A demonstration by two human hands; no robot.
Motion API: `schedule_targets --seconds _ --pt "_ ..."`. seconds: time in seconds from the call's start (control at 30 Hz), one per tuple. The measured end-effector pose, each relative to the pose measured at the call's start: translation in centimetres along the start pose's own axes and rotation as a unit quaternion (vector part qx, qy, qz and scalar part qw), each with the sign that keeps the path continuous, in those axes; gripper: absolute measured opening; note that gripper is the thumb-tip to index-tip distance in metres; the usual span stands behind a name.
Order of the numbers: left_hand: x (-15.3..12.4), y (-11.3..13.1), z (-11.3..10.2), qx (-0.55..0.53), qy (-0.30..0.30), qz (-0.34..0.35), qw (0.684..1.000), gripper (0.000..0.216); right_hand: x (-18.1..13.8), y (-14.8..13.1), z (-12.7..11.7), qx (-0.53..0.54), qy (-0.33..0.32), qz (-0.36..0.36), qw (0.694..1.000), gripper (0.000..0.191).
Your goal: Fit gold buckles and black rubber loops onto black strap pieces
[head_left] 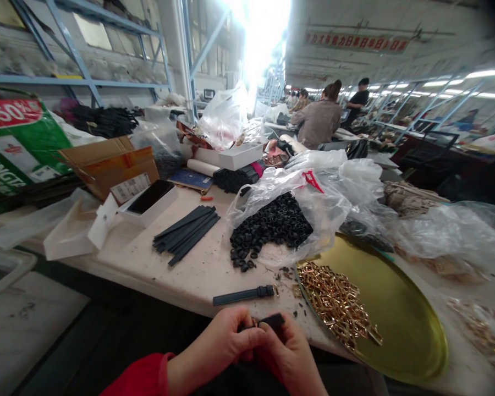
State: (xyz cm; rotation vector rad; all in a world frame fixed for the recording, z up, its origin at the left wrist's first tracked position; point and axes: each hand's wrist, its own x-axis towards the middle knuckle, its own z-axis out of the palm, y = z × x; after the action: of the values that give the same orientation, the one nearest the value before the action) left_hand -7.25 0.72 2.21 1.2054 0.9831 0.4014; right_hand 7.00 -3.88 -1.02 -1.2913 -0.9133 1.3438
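Observation:
Both my hands meet at the table's near edge. My left hand (225, 341) and my right hand (289, 352) pinch a short dark strap piece (272, 320) between their fingertips; a small gold bit shows between them. A finished dark strap with a loop (243, 295) lies on the table just beyond. A round gold tray (396, 308) to the right holds a heap of gold buckles (334, 302). A clear bag of small black loops (272, 223) sits behind, several spilled out.
A bundle of dark straps (185, 234) lies at centre left, beside a white box (146, 203) and cardboard box (107, 165). Plastic bags (437, 231) crowd the right. Other people (319, 118) sit farther along the table. Shelving (86, 82) lines the left.

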Motion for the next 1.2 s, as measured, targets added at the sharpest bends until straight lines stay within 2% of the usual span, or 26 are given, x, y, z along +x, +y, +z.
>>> schedule_targets --seconds 0.07,0.13,0.2,0.27,0.33,0.37,0.5,0.6,0.67,0.73,0.77,0.83,0.87,1.0,1.07,1.2 --pt "0.3 -0.2 -0.5 -0.037 0.017 0.017 0.999 0.027 0.6 -1.3 0.0 -0.043 -0.038 -0.030 0.998 0.030" --pt "0.6 -0.1 -1.3 -0.045 0.028 0.052 0.997 0.026 2.2 -2.9 -0.2 -0.135 -0.076 -0.058 0.986 0.039" --pt "0.9 0.0 -2.2 -0.026 0.032 0.080 0.996 0.031 4.8 -4.1 -0.4 -0.254 -0.070 -0.092 0.960 0.043" --pt "1.2 0.0 -3.1 -0.010 0.044 0.081 0.996 0.029 7.9 -4.5 -0.3 -0.341 -0.033 -0.126 0.931 0.029" --pt "1.8 -0.2 -4.0 -0.009 0.070 0.063 0.995 0.028 10.8 -4.2 0.3 -0.379 -0.011 -0.143 0.914 0.010" --pt "2.1 -0.3 -4.3 -0.012 0.083 0.053 0.995 0.028 12.0 -3.8 0.6 -0.385 -0.011 -0.140 0.912 0.008" --pt "3.4 -0.6 -5.3 -0.003 0.111 0.027 0.993 0.026 14.5 -2.6 1.0 -0.391 -0.012 -0.117 0.913 0.016" --pt "4.3 0.0 -5.4 0.012 0.118 0.032 0.992 0.026 13.9 -2.8 0.3 -0.369 -0.014 -0.095 0.924 0.010" --pt "4.6 0.7 -5.0 0.012 0.128 0.045 0.991 0.025 12.5 -3.3 -0.1 -0.300 -0.031 -0.052 0.952 0.012" --pt "4.5 1.3 -4.4 0.013 0.137 0.059 0.989 0.025 10.5 -3.8 -0.2 -0.119 -0.044 0.029 0.992 0.019" --pt "4.4 1.5 -4.0 0.018 0.139 0.067 0.988 0.024 9.5 -4.0 -0.1 -0.006 -0.045 0.070 0.997 0.021" --pt "3.7 1.7 -3.3 0.038 0.136 0.081 0.987 0.023 7.7 -4.1 0.3 0.173 -0.036 0.120 0.977 0.022" --pt "3.3 1.7 -3.0 0.050 0.129 0.080 0.987 0.022 6.9 -4.1 0.4 0.210 -0.028 0.125 0.969 0.022" --pt "1.7 1.6 -2.2 0.090 0.091 0.041 0.991 0.019 4.4 -4.0 0.5 0.237 -0.004 0.133 0.962 0.028" --pt "1.1 1.7 -1.9 0.127 0.100 0.047 0.986 0.016 3.3 -4.0 0.3 0.219 -0.011 0.123 0.968 0.029" --pt "-0.1 2.0 -1.0 0.196 0.131 0.078 0.969 0.014 1.6 -4.0 -0.2 0.119 -0.013 0.057 0.991 0.025"
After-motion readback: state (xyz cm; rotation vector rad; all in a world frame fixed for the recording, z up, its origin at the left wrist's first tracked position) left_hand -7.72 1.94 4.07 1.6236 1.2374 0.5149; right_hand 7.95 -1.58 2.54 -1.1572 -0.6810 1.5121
